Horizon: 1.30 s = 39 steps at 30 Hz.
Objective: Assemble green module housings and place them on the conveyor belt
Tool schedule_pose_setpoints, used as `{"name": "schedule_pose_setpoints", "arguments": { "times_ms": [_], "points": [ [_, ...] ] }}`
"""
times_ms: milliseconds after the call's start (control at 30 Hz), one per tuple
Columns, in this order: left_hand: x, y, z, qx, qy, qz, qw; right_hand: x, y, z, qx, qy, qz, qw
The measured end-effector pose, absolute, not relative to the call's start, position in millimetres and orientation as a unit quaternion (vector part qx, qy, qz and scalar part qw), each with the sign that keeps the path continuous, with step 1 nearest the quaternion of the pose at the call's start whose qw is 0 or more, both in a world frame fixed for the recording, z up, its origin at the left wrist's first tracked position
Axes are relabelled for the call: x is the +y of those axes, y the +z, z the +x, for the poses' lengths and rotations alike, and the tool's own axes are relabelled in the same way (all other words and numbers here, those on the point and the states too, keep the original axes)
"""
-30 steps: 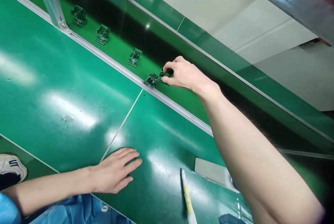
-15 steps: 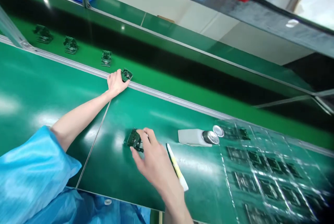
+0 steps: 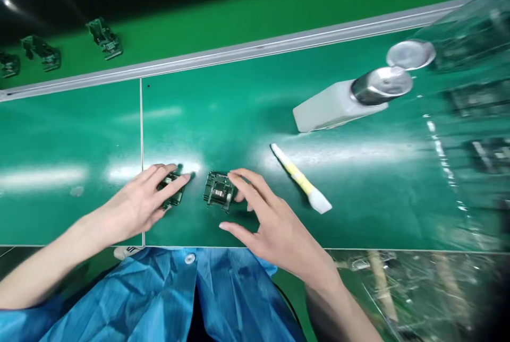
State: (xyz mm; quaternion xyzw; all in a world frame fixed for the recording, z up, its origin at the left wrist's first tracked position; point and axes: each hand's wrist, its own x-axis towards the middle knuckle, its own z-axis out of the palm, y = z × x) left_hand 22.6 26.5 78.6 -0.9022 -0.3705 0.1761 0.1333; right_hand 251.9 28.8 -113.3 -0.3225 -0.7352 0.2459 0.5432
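My left hand [image 3: 139, 205] rests near the front edge of the green bench [image 3: 239, 119], its fingers closed over a small green circuit part [image 3: 171, 193]. A second small green circuit part [image 3: 218, 191] stands just to its right. My right hand [image 3: 271, 225] hovers beside this second part with fingers spread, fingertips touching its right side. Both parts sit on the bench surface.
A white-and-yellow brush [image 3: 300, 178] lies right of my right hand. Behind it lies a grey bottle [image 3: 338, 104] with a metal top. Several more circuit parts [image 3: 104, 38] ride the conveyor belt at the back left. Clear plastic trays [image 3: 470, 119] fill the right side.
My left hand took a part from the conveyor and brought it down to the near bench. My right hand set its part down beside it and opened. The view tilted down.
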Motion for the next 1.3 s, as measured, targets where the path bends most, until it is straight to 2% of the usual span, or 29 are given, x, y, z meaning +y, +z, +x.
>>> {"name": "schedule_pose_setpoints", "arguments": {
  "times_ms": [67,200,333,467,533,767,933,1100,1300],
  "points": [
    [14,64,21,-0.414,0.128,-0.895,0.107,27,-121,243,-0.713,0.280,-0.308,0.564],
    [2,43,0,-0.517,-0.049,-0.854,0.024,24,-131,222,-0.673,0.339,-0.289,0.591],
    [-5,25,-9,-0.514,-0.226,-0.826,-0.044,32,-125,199,-0.652,0.270,-0.327,0.628],
    [-3,20,17,-0.444,-0.309,-0.841,0.001,43,-114,190,-0.616,0.206,-0.303,0.697],
    [2,21,34,-0.410,-0.325,-0.852,0.034,46,-109,194,-0.624,0.212,-0.295,0.692],
    [14,16,44,-0.399,-0.315,-0.853,0.120,79,-85,217,-0.746,0.281,-0.211,0.565],
    [4,12,37,-0.414,-0.329,-0.840,0.121,102,-83,215,-0.777,0.324,-0.158,0.517],
    [-17,11,51,-0.388,-0.368,-0.844,0.042,62,-102,212,-0.677,0.330,-0.238,0.613],
    [-26,12,76,-0.464,-0.313,-0.806,-0.195,-3,-108,208,-0.562,0.335,-0.212,0.726]
  ]
}}
